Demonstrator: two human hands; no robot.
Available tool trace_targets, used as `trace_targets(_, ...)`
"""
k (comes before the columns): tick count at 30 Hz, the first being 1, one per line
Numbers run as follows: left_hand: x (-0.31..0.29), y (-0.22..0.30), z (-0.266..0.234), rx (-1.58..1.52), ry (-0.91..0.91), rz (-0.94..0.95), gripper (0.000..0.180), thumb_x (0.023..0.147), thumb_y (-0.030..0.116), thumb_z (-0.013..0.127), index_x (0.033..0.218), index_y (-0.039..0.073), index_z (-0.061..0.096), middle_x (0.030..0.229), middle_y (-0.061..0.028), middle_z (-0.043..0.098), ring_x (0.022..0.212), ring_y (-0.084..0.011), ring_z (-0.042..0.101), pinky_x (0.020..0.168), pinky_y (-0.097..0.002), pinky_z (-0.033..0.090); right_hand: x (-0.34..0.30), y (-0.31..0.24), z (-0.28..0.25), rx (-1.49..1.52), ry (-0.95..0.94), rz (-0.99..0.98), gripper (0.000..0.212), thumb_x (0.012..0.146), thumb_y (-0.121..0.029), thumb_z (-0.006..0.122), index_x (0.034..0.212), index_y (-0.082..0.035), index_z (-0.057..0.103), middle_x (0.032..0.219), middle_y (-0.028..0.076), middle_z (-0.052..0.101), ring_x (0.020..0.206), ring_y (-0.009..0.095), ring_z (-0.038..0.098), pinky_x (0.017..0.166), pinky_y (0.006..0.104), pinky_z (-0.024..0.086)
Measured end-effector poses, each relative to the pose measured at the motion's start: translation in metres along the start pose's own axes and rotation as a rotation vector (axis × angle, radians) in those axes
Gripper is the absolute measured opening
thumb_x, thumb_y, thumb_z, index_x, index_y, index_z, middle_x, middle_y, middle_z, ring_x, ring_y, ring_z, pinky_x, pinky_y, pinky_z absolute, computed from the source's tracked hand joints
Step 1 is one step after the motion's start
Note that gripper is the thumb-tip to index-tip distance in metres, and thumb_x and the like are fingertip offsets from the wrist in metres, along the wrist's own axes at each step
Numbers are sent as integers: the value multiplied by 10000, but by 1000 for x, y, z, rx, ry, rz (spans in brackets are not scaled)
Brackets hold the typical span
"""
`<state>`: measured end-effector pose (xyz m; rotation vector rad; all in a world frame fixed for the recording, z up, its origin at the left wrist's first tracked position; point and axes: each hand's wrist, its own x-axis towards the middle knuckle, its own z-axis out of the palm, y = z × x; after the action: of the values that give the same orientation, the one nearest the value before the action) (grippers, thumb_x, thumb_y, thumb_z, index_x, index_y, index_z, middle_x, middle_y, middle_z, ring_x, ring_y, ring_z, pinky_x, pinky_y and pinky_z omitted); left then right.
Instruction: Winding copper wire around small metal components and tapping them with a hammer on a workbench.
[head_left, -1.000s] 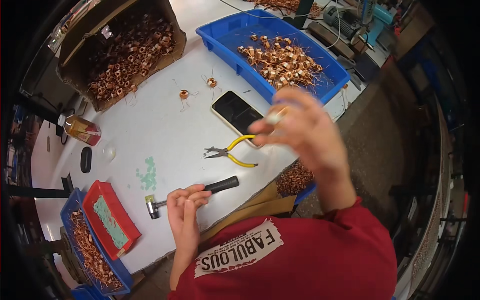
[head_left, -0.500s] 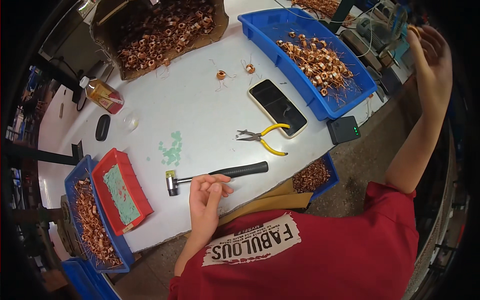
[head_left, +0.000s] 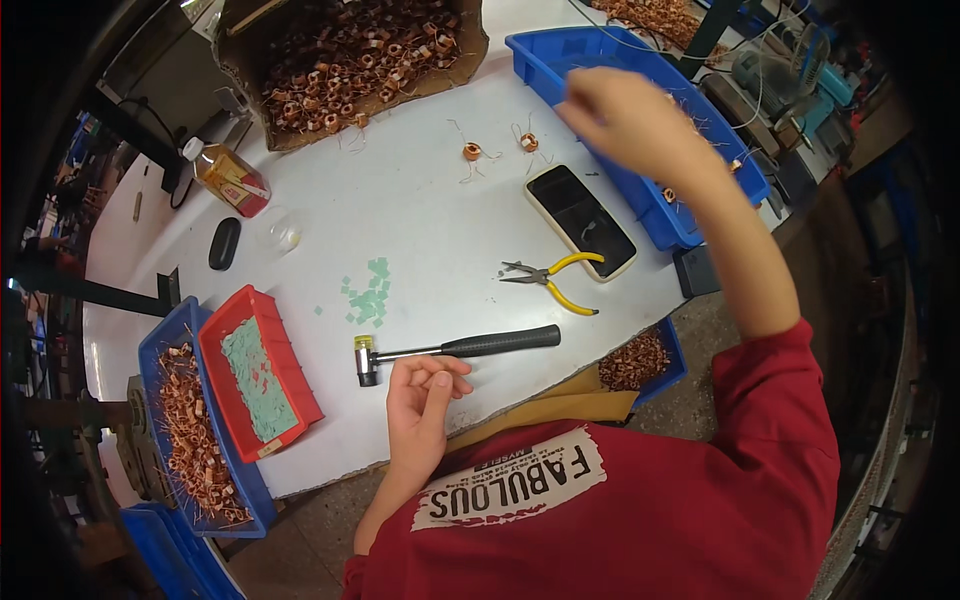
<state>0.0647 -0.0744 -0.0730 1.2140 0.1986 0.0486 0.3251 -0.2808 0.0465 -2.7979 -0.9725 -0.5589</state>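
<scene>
My right hand point(head_left: 630, 115) reaches over the large blue tray point(head_left: 690, 225) at the far right, covering most of the copper coils inside. Motion smears its fingers, so I cannot tell whether they hold anything. Near the table's front edge, my left hand point(head_left: 422, 405) rests with loosely bent fingers and nothing visible in them. Just beyond its fingertips lies a small hammer point(head_left: 500, 342) with a black handle and a yellow-and-black head. Yellow-handled pliers point(head_left: 550, 275) lie partly over a phone point(head_left: 580, 220). Two copper coils with wire leads, one point(head_left: 472, 152) left of the other point(head_left: 528, 142), sit beyond the phone.
A cardboard box point(head_left: 470, 65) of coils stands at the back. Green square pieces point(head_left: 368, 295) lie mid-table; more fill a red tray point(head_left: 300, 395) beside a blue coil bin point(head_left: 262, 505). A bottle point(head_left: 228, 178), black case point(head_left: 225, 243) and lower blue bin point(head_left: 675, 360) surround the work area.
My right hand has swept left from the far right edge to above the large blue tray. My left hand stays beside the hammer. The whole view has shifted slightly.
</scene>
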Motion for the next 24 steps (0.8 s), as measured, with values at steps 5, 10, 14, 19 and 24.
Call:
trace_targets(5, 0, 4, 8, 12, -21, -26, 104, 927, 60, 489, 1016, 41, 438, 1007, -134, 584, 805, -159, 534, 771, -265, 434, 59, -27, 101, 90, -256, 154, 301, 862, -306, 550, 882, -20, 644, 784, 121, 672, 686, 298, 631, 646, 387, 510)
trace_targets(10, -5, 4, 7, 64, -82, -60, 85, 926, 61, 490, 997, 43, 446, 997, -134, 588, 786, -164, 537, 764, -277, 447, 92, -43, 186, -20, -338, 335, 285, 778, -301, 632, 869, -40, 703, 835, 139, 677, 731, 283, 636, 645, 414, 490)
trace_targets(14, -13, 1, -2, 88, 21, -57, 79, 925, 66, 487, 987, 40, 445, 989, -141, 590, 769, -166, 538, 758, -277, 445, 89, -73, 173, 111, -314, 238, 161, 776, -48, 552, 823, -34, 705, 860, 157, 685, 766, 308, 655, 659, 390, 525)
trace_targets(19, -8, 3, -4, 97, 26, -41, 76, 927, 72, 478, 982, 36, 441, 993, -147, 588, 769, -171, 539, 755, -275, 440, 61, -72, 115, 288, -226, 133, 117, 765, -32, 609, 868, 12, 642, 856, 164, 686, 736, 303, 653, 657, 352, 525)
trace_targets(24, -5, 5, -5, 68, 30, 31, 106, 924, 82, 484, 1007, 33, 440, 1039, -153, 572, 802, -179, 536, 752, -274, 433, -1, -85, 33, 1027, -111, 17, 315, 750, -103, 713, 982, 28, 545, 837, 137, 695, 684, 209, 657, 643, 278, 516)
